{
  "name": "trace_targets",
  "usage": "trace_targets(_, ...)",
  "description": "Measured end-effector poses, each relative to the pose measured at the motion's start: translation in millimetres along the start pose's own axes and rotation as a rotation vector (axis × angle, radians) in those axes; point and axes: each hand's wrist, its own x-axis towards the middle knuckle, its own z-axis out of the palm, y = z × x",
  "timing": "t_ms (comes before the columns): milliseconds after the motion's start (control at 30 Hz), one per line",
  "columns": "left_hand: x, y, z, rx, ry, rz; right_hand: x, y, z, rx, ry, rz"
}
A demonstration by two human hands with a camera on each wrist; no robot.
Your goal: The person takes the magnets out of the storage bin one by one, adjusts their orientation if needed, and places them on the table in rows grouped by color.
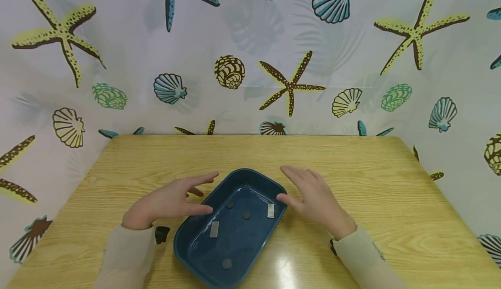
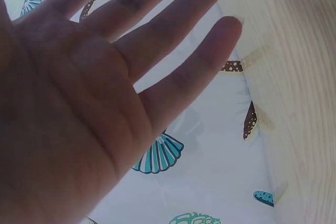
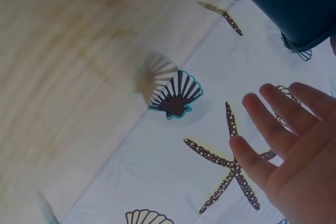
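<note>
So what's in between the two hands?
The blue tray sits between the left hand and right hand, with small round and rectangular pieces inside, as the head view shows.

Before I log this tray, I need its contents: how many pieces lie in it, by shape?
Round dark discs: 3
Flat silver bars: 2
Total: 5, all inside the blue tray.

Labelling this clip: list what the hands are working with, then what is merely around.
In hand: left hand, right hand, blue tray, two silver bars, three dark discs.
Around: wooden table, seashell curtain.
</note>
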Motion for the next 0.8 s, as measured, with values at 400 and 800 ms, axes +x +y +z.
trace_targets(400,1.2,-0.7,0.5,-0.063,-0.108,0.017,0.2,-2.2,1.7,0.068,-0.088,-0.014)
trace_targets(800,4.6,-3.5,3.2,-0.047,-0.108,0.063,-0.7,-3.7,0.6,0.096,-0.149,0.000)
